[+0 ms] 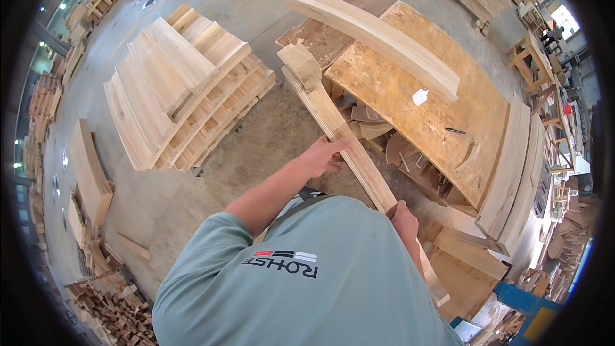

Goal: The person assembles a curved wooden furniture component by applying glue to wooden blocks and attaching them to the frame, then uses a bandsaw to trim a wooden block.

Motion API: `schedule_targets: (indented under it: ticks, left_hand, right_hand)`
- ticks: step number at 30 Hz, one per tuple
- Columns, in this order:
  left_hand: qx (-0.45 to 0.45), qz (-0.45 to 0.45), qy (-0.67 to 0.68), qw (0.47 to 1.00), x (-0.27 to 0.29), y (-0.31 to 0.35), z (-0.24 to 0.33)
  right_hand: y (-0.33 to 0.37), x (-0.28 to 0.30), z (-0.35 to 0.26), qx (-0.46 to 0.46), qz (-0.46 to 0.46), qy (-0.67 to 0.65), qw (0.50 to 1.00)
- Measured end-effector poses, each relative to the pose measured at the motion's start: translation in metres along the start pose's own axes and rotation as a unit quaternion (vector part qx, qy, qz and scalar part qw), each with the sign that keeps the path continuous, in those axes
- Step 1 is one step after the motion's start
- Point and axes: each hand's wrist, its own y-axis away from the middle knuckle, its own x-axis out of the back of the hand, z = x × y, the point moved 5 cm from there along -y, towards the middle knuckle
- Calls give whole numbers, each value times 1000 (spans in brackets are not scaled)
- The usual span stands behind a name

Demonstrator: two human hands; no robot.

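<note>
A long, pale wooden board (359,166) lies slantwise in front of my body, its far end widening into a notched, shaped block (300,63). My left hand (325,156) grips its left edge near the middle, thumb on top. Closer to my body, my right hand (404,220) is closed round the same board; some of its fingers are hidden. The near end shows past my right forearm. Just right of the board stands a worn workbench (410,77), with a curved wooden beam (378,37) across its far part.
On the bench lie a white tag (419,97), a black pen (455,131) and a small curved offcut (469,156). Wood scraps (419,166) fill the space beneath. Curved planks (170,83) are stacked at left on the floor. Long boards (509,173) lean along the bench's right edge.
</note>
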Motion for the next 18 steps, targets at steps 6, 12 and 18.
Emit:
schedule_targets:
  ticks: [6,12,18]
  left_hand:
    - [-253,218,-127,934,72,38,76]
    - [-398,182,-601,669,103,70,198]
    - [-310,-29,-691,653,73,56,228]
  right_hand:
    - [2,19,-8,-13,-18,21,1000]
    - [9,39,0,-12,-20,58,998]
    - [11,53,2,-11,-33,23,999]
